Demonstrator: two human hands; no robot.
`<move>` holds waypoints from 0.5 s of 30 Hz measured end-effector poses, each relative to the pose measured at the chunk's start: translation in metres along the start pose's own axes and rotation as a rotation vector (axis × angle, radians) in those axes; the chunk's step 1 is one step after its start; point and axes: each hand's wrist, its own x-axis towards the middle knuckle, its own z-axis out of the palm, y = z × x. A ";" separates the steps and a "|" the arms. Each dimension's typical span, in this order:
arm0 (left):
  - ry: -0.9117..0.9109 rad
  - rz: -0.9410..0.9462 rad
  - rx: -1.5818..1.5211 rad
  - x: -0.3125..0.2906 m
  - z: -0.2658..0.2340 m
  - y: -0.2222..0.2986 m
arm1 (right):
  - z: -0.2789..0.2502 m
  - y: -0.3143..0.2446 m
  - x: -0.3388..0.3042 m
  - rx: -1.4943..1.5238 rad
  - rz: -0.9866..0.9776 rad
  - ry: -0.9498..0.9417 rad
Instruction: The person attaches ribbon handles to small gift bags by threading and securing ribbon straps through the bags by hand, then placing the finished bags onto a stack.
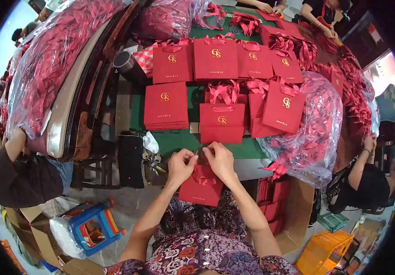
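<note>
Both hands meet at the top edge of a red paper bag (pixel 201 185) that hangs over the person's lap. The left hand (pixel 182 165) and the right hand (pixel 220 159) each have fingers pressed together, pinching the bag's mouth, where a red ribbon handle (pixel 203 180) loops just below the fingertips. The bag hangs down from the grip, its face toward the camera.

Just beyond the grip, on the green table (pixel 179 140), a finished bag (pixel 222 123) stands upright. Left of it lies a flat stack of bags (pixel 165 105); right of it another bag (pixel 283 107) leans against a clear plastic sack of ribbons (pixel 314 137). Farther out a row of bags (pixel 215 58) stands across the table. Right of and below the grip is a cardboard box (pixel 298 206) with more red bags.
</note>
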 end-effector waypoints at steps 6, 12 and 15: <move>0.050 0.054 0.065 -0.002 0.005 0.007 | -0.001 -0.003 -0.007 0.054 -0.002 -0.104; 0.075 0.056 0.038 -0.004 0.006 0.016 | -0.007 -0.003 -0.006 0.347 0.181 -0.175; 0.112 0.105 0.036 -0.003 0.007 0.024 | -0.002 0.009 -0.005 0.685 0.207 -0.239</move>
